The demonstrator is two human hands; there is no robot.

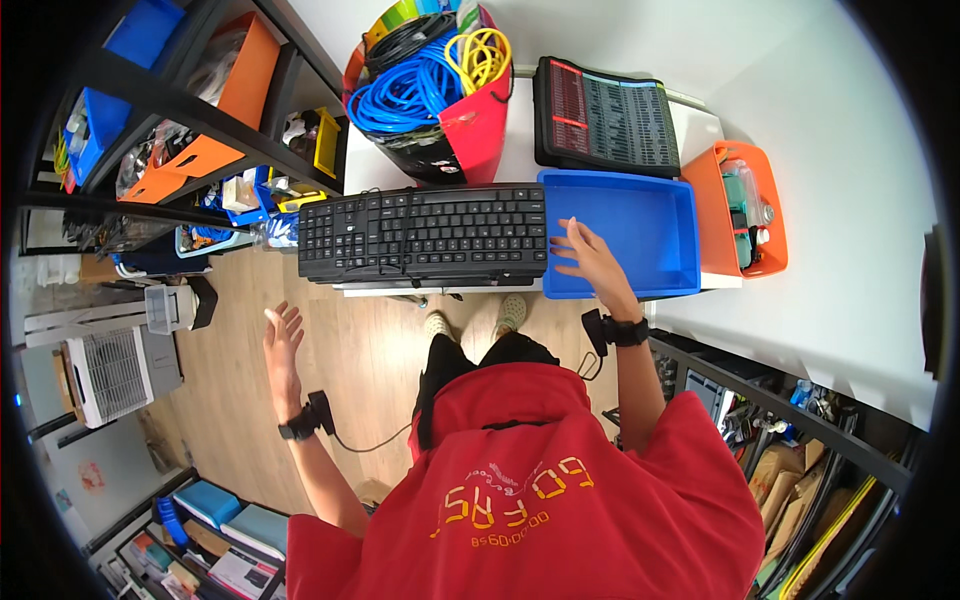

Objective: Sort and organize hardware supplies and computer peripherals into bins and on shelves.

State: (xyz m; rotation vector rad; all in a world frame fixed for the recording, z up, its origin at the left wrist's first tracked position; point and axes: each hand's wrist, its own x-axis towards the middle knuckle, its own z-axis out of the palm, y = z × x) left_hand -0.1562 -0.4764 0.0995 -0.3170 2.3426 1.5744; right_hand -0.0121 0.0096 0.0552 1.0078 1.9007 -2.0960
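A stack of black keyboards point(425, 235) lies along the front of a white table, with a cable across the top one. Just right of it sits a shallow blue bin point(640, 235) with nothing in it. My right hand point(592, 262) hovers by the bin's left part, close to the keyboards' right end, its fingers apart and holding nothing. Out to the left, over the floor and short of the table, my left hand point(283, 345) is raised with fingers spread, also holding nothing. Each wrist wears a black strap with a small device.
Behind the keyboards stands a bucket point(470, 140) of coiled blue, yellow and black cables. A black case with a printed panel point(610, 115) lies behind the bin; an orange bin point(770, 235) of bottles is at right. Shelves point(270, 150) with bins rise left; another rack point(800, 400) stands right.
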